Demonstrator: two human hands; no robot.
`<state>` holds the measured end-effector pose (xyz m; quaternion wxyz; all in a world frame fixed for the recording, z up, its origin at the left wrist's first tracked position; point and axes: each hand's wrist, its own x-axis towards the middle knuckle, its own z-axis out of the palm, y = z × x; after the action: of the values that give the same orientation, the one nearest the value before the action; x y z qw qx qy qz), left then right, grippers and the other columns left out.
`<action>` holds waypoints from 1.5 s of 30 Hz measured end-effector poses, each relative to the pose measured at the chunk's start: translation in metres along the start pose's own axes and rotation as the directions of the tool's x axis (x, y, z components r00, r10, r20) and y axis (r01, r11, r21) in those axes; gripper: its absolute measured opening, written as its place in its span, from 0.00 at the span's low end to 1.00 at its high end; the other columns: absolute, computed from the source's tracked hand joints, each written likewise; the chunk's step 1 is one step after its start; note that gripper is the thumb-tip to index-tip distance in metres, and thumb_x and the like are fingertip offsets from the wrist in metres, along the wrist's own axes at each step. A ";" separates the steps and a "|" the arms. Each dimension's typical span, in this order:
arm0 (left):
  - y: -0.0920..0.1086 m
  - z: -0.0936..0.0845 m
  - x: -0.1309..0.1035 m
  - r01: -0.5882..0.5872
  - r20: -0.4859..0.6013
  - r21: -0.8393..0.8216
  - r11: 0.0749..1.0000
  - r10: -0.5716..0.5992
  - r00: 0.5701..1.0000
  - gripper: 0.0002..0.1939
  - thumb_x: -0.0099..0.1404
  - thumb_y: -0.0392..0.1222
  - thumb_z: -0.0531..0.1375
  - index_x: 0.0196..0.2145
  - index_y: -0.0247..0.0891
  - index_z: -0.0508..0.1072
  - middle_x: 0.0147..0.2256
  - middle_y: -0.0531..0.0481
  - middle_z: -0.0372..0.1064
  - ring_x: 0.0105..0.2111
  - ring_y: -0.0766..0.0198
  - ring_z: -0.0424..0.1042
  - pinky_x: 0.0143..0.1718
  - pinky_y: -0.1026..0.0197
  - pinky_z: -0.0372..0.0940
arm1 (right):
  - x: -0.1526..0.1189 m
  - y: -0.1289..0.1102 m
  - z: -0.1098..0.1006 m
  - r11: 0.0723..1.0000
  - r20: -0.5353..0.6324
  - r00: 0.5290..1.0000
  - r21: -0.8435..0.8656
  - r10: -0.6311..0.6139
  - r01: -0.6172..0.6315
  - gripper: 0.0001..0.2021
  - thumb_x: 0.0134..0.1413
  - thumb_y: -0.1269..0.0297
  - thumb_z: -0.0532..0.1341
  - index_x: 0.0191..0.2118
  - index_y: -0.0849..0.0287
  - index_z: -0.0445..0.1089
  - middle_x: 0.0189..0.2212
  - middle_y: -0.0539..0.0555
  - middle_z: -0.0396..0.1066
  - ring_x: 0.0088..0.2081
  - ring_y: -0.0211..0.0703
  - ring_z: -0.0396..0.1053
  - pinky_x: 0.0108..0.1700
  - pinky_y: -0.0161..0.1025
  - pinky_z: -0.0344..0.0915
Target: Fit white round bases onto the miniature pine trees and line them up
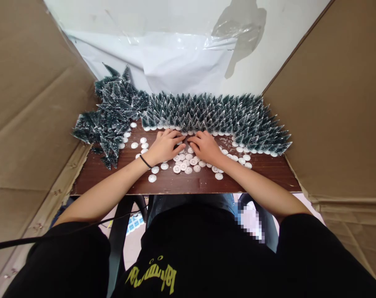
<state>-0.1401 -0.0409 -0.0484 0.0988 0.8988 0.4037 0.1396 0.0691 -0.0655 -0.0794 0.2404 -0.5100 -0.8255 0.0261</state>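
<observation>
Both hands meet near the middle of the brown table, at the front edge of the standing little trees (206,111). My left hand (166,145), with a black band on the wrist, has its fingers bent toward the front row, thumb pointing right. Opposite it, my right hand (205,147) curls its fingers the same way, its fingertips close to my left ones. Whatever lies between the fingertips is too small to make out. Loose white discs (188,162) are scattered below and around both hands.
A heap of lying green trees (113,107) covers the table's left end. The brown tabletop (265,169) is bounded by cardboard walls (336,103) at both sides and a white sheet (181,62) behind. A black cable (51,238) crosses at lower left.
</observation>
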 end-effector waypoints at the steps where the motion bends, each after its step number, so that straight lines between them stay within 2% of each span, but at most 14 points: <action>1: 0.000 0.000 0.000 -0.001 -0.001 -0.004 1.000 0.001 1.000 0.23 0.72 0.52 0.52 0.57 0.41 0.75 0.53 0.39 0.71 0.55 0.45 0.62 0.57 0.43 0.54 | 0.000 0.001 0.000 1.000 -0.010 1.000 0.001 -0.007 0.007 0.17 0.68 0.62 0.51 0.48 0.56 0.77 0.39 0.59 0.70 0.43 0.52 0.61 0.46 0.48 0.60; 6: 0.000 0.001 0.000 -0.014 -0.005 -0.012 1.000 0.014 1.000 0.22 0.73 0.51 0.51 0.55 0.40 0.76 0.52 0.41 0.72 0.55 0.47 0.63 0.57 0.44 0.55 | -0.001 0.001 0.000 1.000 -0.012 1.000 0.001 -0.022 0.022 0.17 0.69 0.62 0.51 0.48 0.55 0.77 0.39 0.59 0.70 0.43 0.52 0.61 0.47 0.48 0.60; 9: 0.000 -0.003 0.000 -0.023 -0.048 -0.002 1.000 0.023 0.999 0.21 0.74 0.50 0.50 0.49 0.39 0.79 0.49 0.42 0.74 0.52 0.51 0.66 0.55 0.47 0.57 | -0.001 0.000 -0.002 1.000 0.019 1.000 -0.004 -0.011 0.011 0.16 0.68 0.63 0.52 0.49 0.58 0.77 0.40 0.60 0.70 0.44 0.52 0.62 0.48 0.48 0.60; 13: -0.007 -0.025 -0.001 0.004 -0.132 0.062 0.998 0.004 0.991 0.23 0.74 0.49 0.49 0.32 0.37 0.79 0.37 0.44 0.76 0.41 0.57 0.69 0.47 0.53 0.61 | -0.001 0.001 -0.001 1.000 0.028 0.999 0.011 -0.019 0.019 0.16 0.68 0.63 0.52 0.49 0.58 0.77 0.40 0.60 0.70 0.44 0.53 0.62 0.47 0.49 0.60; 16: -0.025 -0.050 -0.005 0.153 -0.264 0.174 0.973 -0.104 0.959 0.26 0.73 0.49 0.48 0.24 0.37 0.75 0.30 0.44 0.73 0.36 0.56 0.68 0.44 0.52 0.63 | -0.001 0.005 0.001 0.999 0.015 0.999 0.025 -0.043 0.043 0.17 0.67 0.63 0.52 0.48 0.57 0.77 0.40 0.60 0.71 0.43 0.52 0.62 0.47 0.49 0.61; 19: -0.052 -0.071 -0.011 0.371 -0.505 0.228 0.900 -0.216 0.835 0.20 0.71 0.46 0.51 0.28 0.36 0.77 0.38 0.40 0.75 0.44 0.49 0.69 0.48 0.47 0.62 | -0.001 0.006 0.003 0.998 0.006 0.999 0.026 -0.051 0.051 0.17 0.67 0.64 0.52 0.48 0.57 0.78 0.40 0.60 0.71 0.43 0.52 0.62 0.46 0.48 0.61; 21: -0.070 -0.076 -0.014 0.470 -0.593 0.221 0.855 -0.265 0.761 0.14 0.68 0.43 0.54 0.37 0.37 0.79 0.47 0.38 0.73 0.51 0.43 0.66 0.51 0.42 0.60 | 0.000 0.006 0.002 0.999 0.015 0.999 0.020 -0.043 0.042 0.17 0.67 0.64 0.52 0.48 0.58 0.78 0.41 0.61 0.72 0.43 0.53 0.63 0.46 0.48 0.62; 22: -0.077 -0.076 -0.016 0.499 -0.601 0.219 0.838 -0.287 0.746 0.14 0.67 0.42 0.54 0.40 0.37 0.79 0.51 0.37 0.71 0.54 0.40 0.64 0.52 0.40 0.59 | 0.000 0.005 0.002 0.999 0.021 0.999 0.017 -0.035 0.035 0.17 0.67 0.65 0.52 0.48 0.59 0.78 0.41 0.61 0.72 0.43 0.53 0.63 0.46 0.48 0.62; 23: -0.084 -0.075 -0.017 0.516 -0.592 0.222 0.827 -0.306 0.745 0.14 0.67 0.41 0.55 0.43 0.37 0.79 0.54 0.36 0.69 0.56 0.38 0.62 0.53 0.38 0.58 | 0.000 0.005 0.001 1.000 0.028 0.999 0.015 -0.027 0.027 0.17 0.67 0.65 0.53 0.48 0.59 0.78 0.41 0.62 0.72 0.43 0.53 0.63 0.46 0.48 0.62; 25: -0.094 -0.071 -0.017 0.519 -0.540 0.240 0.820 -0.332 0.774 0.15 0.65 0.39 0.55 0.46 0.38 0.79 0.56 0.36 0.67 0.58 0.37 0.60 0.54 0.35 0.56 | 0.001 0.004 0.000 1.000 0.040 0.999 0.015 -0.015 0.015 0.16 0.66 0.65 0.53 0.48 0.60 0.78 0.41 0.62 0.72 0.43 0.53 0.64 0.46 0.48 0.62; 28: -0.101 -0.064 -0.014 0.506 -0.467 0.269 0.819 -0.349 0.813 0.16 0.63 0.37 0.56 0.46 0.38 0.79 0.55 0.37 0.67 0.58 0.37 0.59 0.55 0.34 0.54 | 0.001 0.004 -0.001 1.000 0.046 0.999 0.022 -0.015 0.014 0.17 0.66 0.65 0.53 0.48 0.60 0.78 0.40 0.62 0.72 0.43 0.53 0.64 0.46 0.49 0.62; 30: -0.102 -0.063 -0.012 0.509 -0.458 0.277 0.815 -0.354 0.815 0.16 0.62 0.36 0.56 0.45 0.38 0.79 0.55 0.37 0.67 0.58 0.37 0.59 0.56 0.33 0.53 | 0.002 0.005 -0.001 0.999 0.039 0.999 0.030 -0.022 0.020 0.17 0.67 0.65 0.53 0.48 0.60 0.78 0.40 0.62 0.72 0.43 0.53 0.64 0.46 0.49 0.63; 39: -0.105 -0.064 -0.006 0.521 -0.531 0.186 0.833 -0.361 0.767 0.14 0.63 0.36 0.55 0.44 0.34 0.76 0.57 0.33 0.66 0.59 0.35 0.59 0.57 0.33 0.53 | 0.005 0.008 -0.003 0.994 0.011 1.000 0.112 0.001 -0.002 0.16 0.68 0.65 0.52 0.42 0.59 0.78 0.38 0.59 0.74 0.42 0.50 0.66 0.46 0.46 0.63; 45: -0.098 -0.071 -0.005 0.492 -0.634 0.036 0.870 -0.361 0.684 0.14 0.67 0.38 0.54 0.49 0.35 0.72 0.55 0.34 0.68 0.60 0.40 0.62 0.61 0.38 0.55 | 0.005 0.007 -0.004 0.989 0.000 1.000 0.148 -0.018 0.018 0.15 0.67 0.66 0.53 0.39 0.59 0.78 0.38 0.59 0.75 0.42 0.50 0.67 0.47 0.48 0.64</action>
<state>-0.2351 0.0241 -0.0107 -0.0991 0.6904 0.6243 0.3518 0.0750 -0.0584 -0.0765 0.2773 -0.4832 -0.8260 0.0853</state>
